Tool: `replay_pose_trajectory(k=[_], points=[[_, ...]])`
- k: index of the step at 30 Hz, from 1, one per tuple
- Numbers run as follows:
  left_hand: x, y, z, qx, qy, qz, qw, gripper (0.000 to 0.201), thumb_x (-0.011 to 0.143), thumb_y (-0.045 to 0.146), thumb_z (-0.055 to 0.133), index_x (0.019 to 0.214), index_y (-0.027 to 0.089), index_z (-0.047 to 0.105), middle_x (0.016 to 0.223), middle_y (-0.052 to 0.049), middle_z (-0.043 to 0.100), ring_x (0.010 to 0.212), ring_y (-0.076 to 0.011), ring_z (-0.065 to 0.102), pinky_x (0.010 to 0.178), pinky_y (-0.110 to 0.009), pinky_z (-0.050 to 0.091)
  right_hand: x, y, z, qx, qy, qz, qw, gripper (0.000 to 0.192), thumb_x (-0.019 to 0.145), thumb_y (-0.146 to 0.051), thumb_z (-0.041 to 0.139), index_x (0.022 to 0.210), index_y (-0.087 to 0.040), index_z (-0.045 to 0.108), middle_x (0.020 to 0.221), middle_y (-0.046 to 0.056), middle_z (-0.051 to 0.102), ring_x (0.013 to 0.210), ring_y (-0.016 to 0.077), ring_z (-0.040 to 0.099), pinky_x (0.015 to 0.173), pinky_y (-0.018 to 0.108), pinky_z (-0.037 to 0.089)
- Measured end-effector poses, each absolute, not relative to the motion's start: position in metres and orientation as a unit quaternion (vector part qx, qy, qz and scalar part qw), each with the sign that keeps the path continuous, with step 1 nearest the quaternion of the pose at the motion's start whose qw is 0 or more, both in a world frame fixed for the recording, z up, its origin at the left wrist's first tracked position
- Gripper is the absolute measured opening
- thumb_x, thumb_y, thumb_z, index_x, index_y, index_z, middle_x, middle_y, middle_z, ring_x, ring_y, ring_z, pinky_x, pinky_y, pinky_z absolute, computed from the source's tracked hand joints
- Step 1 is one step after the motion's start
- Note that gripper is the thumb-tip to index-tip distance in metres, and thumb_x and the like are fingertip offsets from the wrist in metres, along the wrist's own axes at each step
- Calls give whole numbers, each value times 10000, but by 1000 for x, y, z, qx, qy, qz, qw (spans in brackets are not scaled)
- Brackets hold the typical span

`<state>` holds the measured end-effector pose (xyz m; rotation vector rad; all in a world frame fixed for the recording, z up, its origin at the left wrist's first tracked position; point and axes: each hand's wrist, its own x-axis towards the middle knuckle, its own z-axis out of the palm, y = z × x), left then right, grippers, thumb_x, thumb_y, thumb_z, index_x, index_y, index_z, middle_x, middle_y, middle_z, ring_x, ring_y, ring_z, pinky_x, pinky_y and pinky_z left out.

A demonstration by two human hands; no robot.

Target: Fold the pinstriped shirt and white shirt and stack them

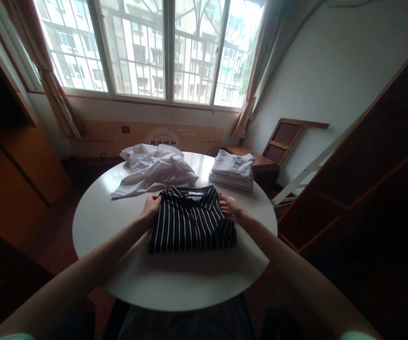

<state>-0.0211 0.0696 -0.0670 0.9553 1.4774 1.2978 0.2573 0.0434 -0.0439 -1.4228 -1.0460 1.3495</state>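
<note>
A black shirt with white stripes lies folded into a neat rectangle, its collar at the far edge and a pale label inside the neck. My left hand pinches its upper left corner by the shoulder. On the opposite side, my right hand has its fingers curled at the upper right edge, beside the collar; part of its grip is hidden. Beyond the shirt, a loose heap of white clothing spreads over the back left of the table. A stack of folded white clothes sits at the back right.
Everything lies on a round white table. Behind it stand a long printed cardboard box and a barred window. To the right are a wooden chair-like frame, a white metal stand and dark red wooden furniture.
</note>
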Motion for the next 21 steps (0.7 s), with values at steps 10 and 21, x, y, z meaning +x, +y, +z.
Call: replay_pose_trajectory(k=[10,21], points=[[-10,52,-42,669,499,530,150,291,674,76,529,950,167,502,1074,-88,508,1070,-217,458,947,-411,344,306,-36,-29,-479,-711,397,328,301,749,-405,567,931,-167,587,930,69,611,887,191,566,788,337,453],[113,40,-15,969,74,212,102,335,697,-7,407,897,189,590,976,-30,628,965,-151,536,875,-279,388,296,-44,-23,-409,-802,237,366,110,717,-282,635,754,-188,590,862,51,601,804,172,567,714,311,466]])
